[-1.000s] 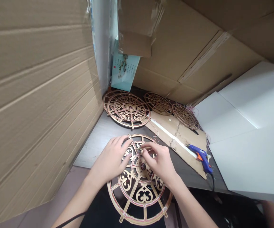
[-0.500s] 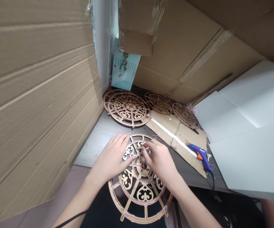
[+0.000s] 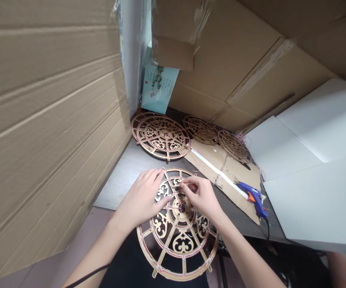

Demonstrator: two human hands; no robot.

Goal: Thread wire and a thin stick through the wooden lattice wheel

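A round, wheel-like openwork wooden panel [image 3: 183, 243] with scroll cut-outs and thin reddish wires along its rings lies in front of me, partly over the table's near edge. My left hand [image 3: 141, 199] rests on its upper left side, fingers stretched toward the rim and thumb apart on an inner ring. Over the upper right part, my right hand [image 3: 201, 194] is closed in a pinch, thumb against forefinger. A thin pale bit shows at these fingertips, too small to name. The wires just below the right fingertips are partly hidden.
Similar round panels [image 3: 163, 136] lie stacked at the back left, with others [image 3: 234, 146] at the back right. A blue glue gun [image 3: 253, 199] rests on a cardboard sheet [image 3: 235, 172]. Cardboard walls [image 3: 55, 120] stand left and behind; white boxes [image 3: 317, 192] stand right.
My right hand has turned slightly and its fingers have drawn into a tighter pinch, uncovering more of the panel's right side. The left hand stays in place.
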